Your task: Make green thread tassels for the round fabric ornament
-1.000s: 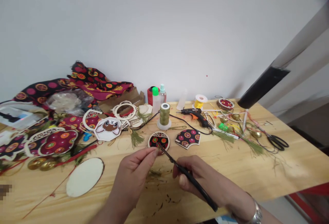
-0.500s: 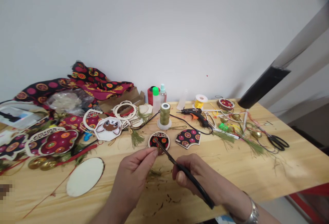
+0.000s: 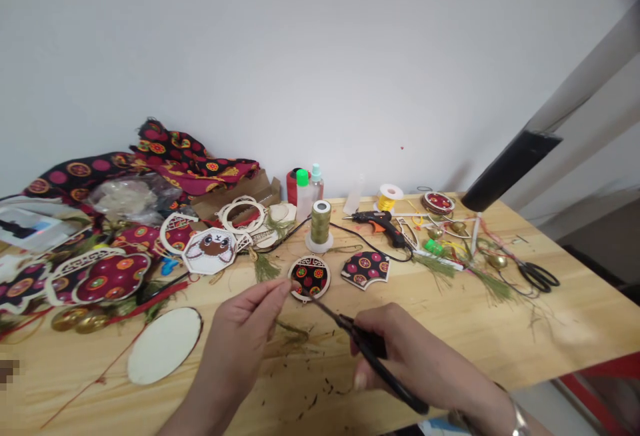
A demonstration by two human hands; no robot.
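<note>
Black metal scissors are gripped by the right hand, tips aimed up-left, just beside the round red-and-black fabric ornament; the left hand is pinched narrow, nearer it

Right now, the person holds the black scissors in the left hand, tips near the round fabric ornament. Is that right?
No. The head view shows the black scissors in the right hand, not the left; their tips are near the round fabric ornament.

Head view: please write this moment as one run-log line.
left hand: pinched shut beside round ornament | right hand: grips black scissors, tips near ornament | table: thread trimmings
</note>
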